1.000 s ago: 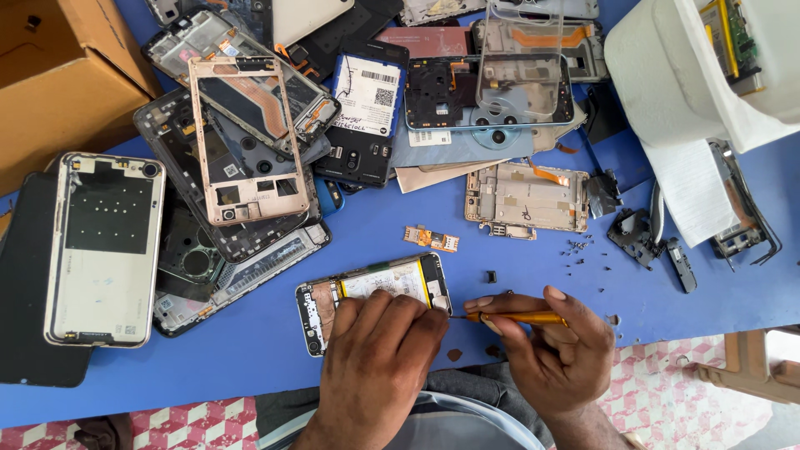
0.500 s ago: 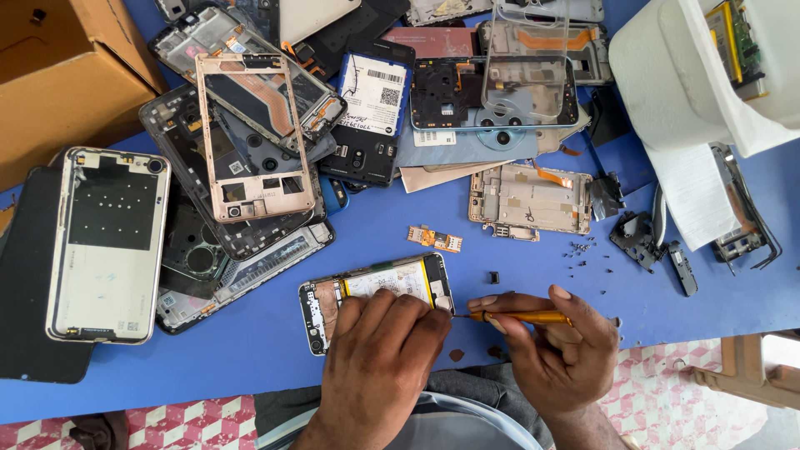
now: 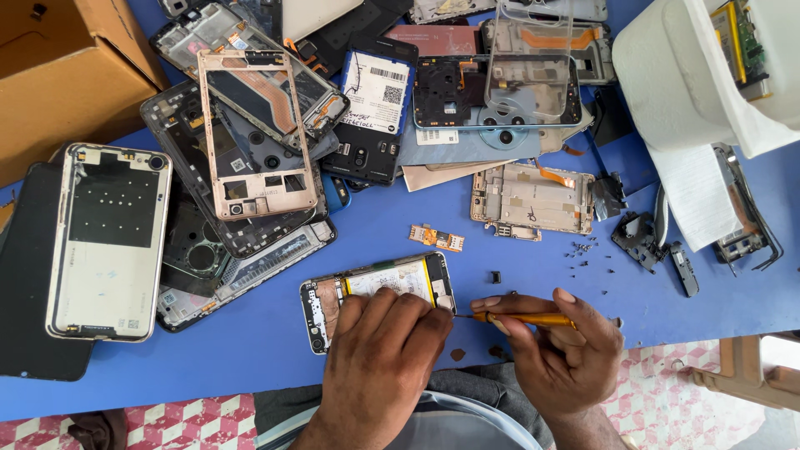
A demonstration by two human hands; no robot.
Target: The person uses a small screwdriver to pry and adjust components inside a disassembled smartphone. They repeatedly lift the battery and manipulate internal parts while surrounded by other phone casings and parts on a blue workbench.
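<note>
Open lane: I see bare blue table (image 3: 250,358) left of the opened phone (image 3: 379,287).
Blocked: piled phone frames (image 3: 250,158) above; loose screws (image 3: 581,250) on the right.

Left hand (image 3: 379,354) pressing opened phone (image 3: 379,292) onto blue table (image 3: 250,358); right hand (image 3: 558,354) holding yellow screwdriver (image 3: 525,317) at its edge.

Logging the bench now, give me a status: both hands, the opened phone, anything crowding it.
Left hand flat on opened phone, pinning it. Right hand grips yellow screwdriver, tip at phone's right edge. Loose screws and small orange board lie nearby, apart.
</note>
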